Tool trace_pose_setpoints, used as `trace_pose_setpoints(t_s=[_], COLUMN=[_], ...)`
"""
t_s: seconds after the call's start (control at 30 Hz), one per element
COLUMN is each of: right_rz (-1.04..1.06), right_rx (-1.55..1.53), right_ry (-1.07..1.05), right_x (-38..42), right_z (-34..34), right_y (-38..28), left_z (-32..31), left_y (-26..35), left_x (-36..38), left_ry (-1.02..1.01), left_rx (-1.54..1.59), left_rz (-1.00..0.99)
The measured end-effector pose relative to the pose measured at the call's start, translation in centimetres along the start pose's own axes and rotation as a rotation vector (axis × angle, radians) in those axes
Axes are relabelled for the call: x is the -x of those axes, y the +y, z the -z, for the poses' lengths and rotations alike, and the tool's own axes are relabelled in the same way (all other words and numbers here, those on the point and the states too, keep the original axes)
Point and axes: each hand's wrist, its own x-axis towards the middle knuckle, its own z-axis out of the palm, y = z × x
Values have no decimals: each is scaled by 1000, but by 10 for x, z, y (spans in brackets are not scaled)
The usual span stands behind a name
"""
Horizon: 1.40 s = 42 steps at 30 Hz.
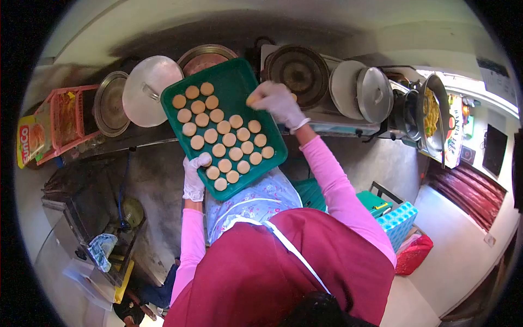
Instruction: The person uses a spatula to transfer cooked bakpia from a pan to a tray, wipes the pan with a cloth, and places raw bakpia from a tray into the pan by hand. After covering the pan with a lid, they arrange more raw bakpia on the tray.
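Note:
A green plastic tray (pixel 256 174) is tilted in front of my body, with many pale round dough pieces (pixel 223 127) spread over it. At its lower left edge, my gloved left hand (pixel 195 179) grips the tray, the thumb over the rim. My gloved right hand (pixel 279 104) is above the tray's upper right side, its fingers closed on one dough piece (pixel 253 100). Just beyond that hand, a dark round pan (pixel 298 73) sits on the stove (pixel 348 128). A bit of something pale shows between the hand and the pan.
Left of the tray, a metal lid (pixel 147 101), a round metal tray (pixel 111 103) and a pink basket (pixel 57 122) line the counter. More lids (pixel 376 95) stand right of the pan. At far right, a large wok (pixel 444 109) holds yellow food. A person (pixel 133 308) is partly visible at lower left.

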Motion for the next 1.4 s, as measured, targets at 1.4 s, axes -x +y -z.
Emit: trace_pose_setpoints(t_s=[1.4], right_rz=[-24], right_rx=[685], right_ry=[323], right_x=[-34], right_z=[-16], right_y=[150], left_z=[6], left_y=[-11], left_x=[2], left_ry=[95], left_rx=[42], left_rz=[36])
